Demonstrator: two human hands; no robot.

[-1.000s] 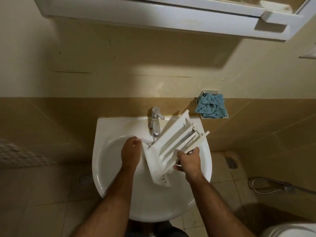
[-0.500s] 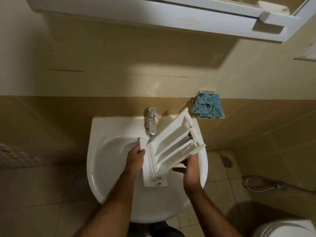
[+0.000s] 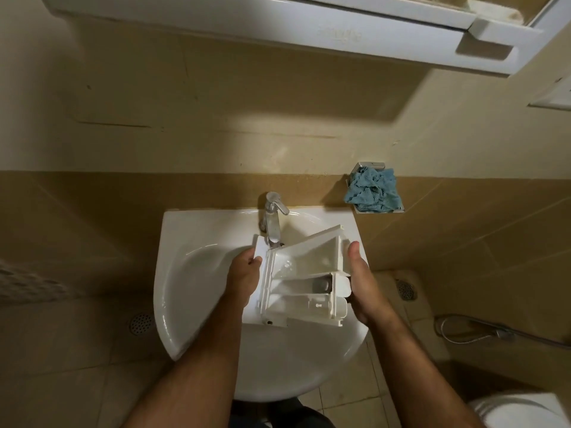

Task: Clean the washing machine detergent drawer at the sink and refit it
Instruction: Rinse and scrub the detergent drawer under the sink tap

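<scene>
Head view: detergent drawer (image 3: pixel 304 278) was held over the sink (image 3: pixel 197 273), centre frame.
Left hand (image 3: pixel 244 278) gripped its front panel, right hand (image 3: pixel 363 288) curled round its back end; wet plastic might have slipped and knocked the tap (image 3: pixel 273 223).

Beige tiles are covering the lower wall (image 3: pixel 92 230) and floor (image 3: pixel 61 381); a white cabinet (image 3: pixel 278 23) is hanging overhead, casting shadow, and a blue cloth (image 3: pixel 374 191) is sitting on a wall holder.
</scene>
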